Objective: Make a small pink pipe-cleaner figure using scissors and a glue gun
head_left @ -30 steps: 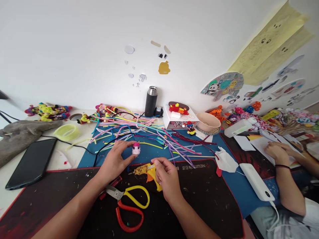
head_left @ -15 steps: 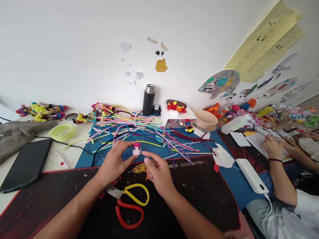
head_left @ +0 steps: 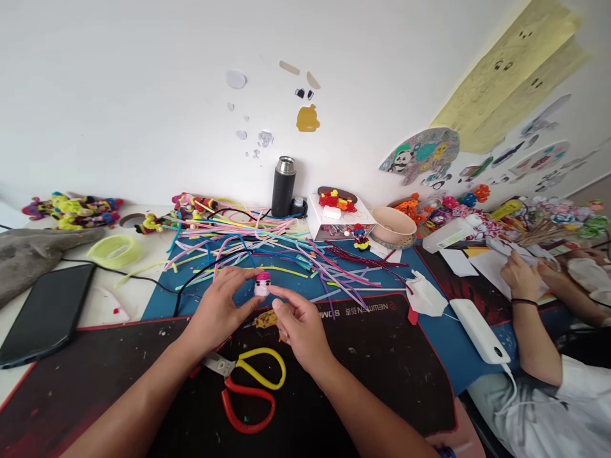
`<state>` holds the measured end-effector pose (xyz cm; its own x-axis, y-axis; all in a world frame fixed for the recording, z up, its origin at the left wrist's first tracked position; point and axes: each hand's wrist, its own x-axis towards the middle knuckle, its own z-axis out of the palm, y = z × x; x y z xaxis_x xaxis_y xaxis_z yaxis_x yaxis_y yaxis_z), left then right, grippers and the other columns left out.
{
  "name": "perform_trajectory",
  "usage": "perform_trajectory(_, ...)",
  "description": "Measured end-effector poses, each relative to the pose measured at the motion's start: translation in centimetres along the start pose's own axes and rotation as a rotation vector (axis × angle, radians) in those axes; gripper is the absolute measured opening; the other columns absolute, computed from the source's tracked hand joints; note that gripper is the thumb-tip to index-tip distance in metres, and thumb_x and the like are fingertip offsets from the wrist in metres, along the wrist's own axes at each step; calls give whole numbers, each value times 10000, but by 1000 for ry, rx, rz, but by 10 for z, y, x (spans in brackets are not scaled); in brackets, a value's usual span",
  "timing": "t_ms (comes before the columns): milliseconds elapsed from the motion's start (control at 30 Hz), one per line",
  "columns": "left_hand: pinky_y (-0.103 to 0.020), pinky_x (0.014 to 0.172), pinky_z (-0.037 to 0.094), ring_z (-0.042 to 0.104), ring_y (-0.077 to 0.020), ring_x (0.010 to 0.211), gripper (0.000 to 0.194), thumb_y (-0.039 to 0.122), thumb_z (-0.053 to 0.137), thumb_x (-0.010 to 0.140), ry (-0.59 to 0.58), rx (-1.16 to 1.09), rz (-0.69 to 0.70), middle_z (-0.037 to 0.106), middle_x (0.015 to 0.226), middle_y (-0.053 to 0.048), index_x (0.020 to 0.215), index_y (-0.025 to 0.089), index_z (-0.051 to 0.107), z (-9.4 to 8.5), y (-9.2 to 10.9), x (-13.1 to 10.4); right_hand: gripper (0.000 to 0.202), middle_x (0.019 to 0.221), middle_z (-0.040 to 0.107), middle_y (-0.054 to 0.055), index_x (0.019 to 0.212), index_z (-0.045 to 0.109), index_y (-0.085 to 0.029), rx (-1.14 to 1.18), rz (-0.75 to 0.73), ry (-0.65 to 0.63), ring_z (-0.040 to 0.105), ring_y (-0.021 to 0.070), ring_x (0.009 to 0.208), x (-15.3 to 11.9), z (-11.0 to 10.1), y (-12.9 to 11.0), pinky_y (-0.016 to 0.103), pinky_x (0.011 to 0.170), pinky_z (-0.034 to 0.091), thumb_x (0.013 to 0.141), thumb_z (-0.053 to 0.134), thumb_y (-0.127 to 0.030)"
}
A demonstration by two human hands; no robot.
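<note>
Between the thumb and index finger of my left hand (head_left: 220,310) is a small doll head (head_left: 262,285), pale pink with a bright pink top and dark eyes. My right hand (head_left: 301,324) is just to its right, with the index fingertip at the head's side and the other fingers curled in; whether they hold anything is hidden. Below the hands, scissors (head_left: 230,369) with one yellow and one red handle lie on the black mat (head_left: 363,381). A yellow glue gun (head_left: 265,319) is partly covered by my right hand.
Colourful pipe cleaners (head_left: 238,238) spread behind the hands, before a black flask (head_left: 284,187) and a white box (head_left: 334,224). A phone (head_left: 48,312) lies left. At right are a white power bank (head_left: 479,331) and another person's arms (head_left: 532,324).
My right index finger has moved left and up against the doll head. The left hand keeps its hold on the head, and the camera view has shifted slightly.
</note>
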<state>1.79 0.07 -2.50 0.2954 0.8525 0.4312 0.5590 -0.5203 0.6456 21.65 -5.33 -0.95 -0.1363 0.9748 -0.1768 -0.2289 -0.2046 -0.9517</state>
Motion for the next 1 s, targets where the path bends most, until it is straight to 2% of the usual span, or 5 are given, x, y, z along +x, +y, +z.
perform_trajectory(1000, -482, 1024, 568, 708, -316, 1141, 340, 461, 683, 1031, 3, -29, 7, 792, 1217, -95, 1305, 262, 715, 2, -2, -1, 647, 538, 390, -119, 1360, 762, -157, 7, 0, 8, 305, 89, 473, 0, 0, 1, 230, 443, 265, 927, 793, -636)
